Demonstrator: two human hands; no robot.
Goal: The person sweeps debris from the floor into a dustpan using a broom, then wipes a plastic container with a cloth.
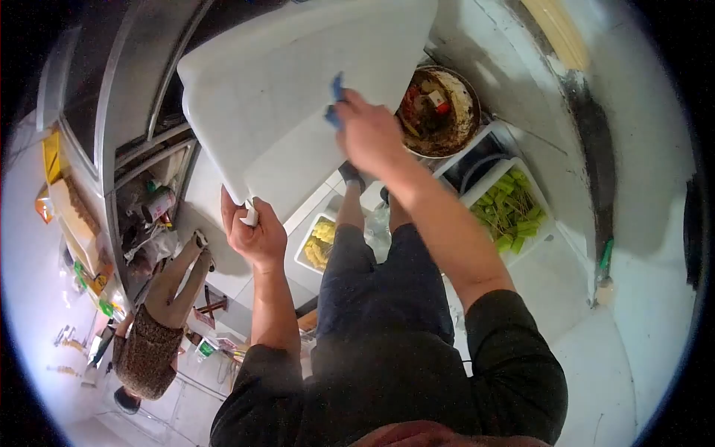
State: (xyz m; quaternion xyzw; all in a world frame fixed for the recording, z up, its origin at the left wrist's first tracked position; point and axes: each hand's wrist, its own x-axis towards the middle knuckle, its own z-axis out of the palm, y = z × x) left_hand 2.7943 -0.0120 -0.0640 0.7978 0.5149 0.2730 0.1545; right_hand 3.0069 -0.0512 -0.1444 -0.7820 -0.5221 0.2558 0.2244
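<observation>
A large white plastic panel (275, 97) with rounded corners and a raised rim spreads across the upper middle of the view, tilted in front of me. My left hand (257, 235) is closed around its lower left corner, thumb over the rim. Against the panel's broad face, my right hand (365, 134) presses a blue cloth (333, 115). Most of the cloth is hidden under my fingers, and only its edges stick out. Whether the panel is a lid or the side of a tub, I cannot tell.
Right of my legs stands a white tub (547, 201) of cut green stalks (510, 208), with a stained round pan (450, 108) beyond. A smaller white tray (302, 257) holds yellow food (320, 242). Another person (153, 346) stands at left near a cluttered shelf (149, 216).
</observation>
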